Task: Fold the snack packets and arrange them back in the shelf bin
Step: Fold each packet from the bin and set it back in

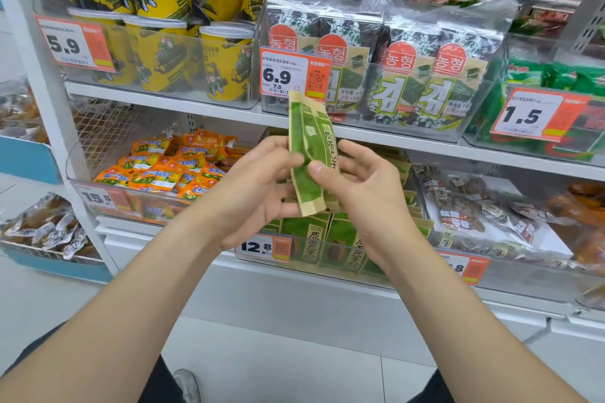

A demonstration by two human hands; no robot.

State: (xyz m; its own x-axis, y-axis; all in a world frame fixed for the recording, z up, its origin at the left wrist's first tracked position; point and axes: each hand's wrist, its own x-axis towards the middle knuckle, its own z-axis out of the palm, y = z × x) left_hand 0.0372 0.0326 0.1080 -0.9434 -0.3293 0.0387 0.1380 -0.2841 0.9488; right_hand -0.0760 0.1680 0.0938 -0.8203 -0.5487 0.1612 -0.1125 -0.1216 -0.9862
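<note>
Pinching packet's (310,141) long edges above bin (314,253)

Price tags (294,75) read 5.9, 6.9, 1.5, 12.8 — seaweed packs (435,88) read 김.

White shop shelving (196,101), orange price tags (540,116), pale tiled floor (294,353), bright even light.

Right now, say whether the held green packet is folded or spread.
Folded: green packet is a narrow strip pinched by left hand and right hand.
</note>
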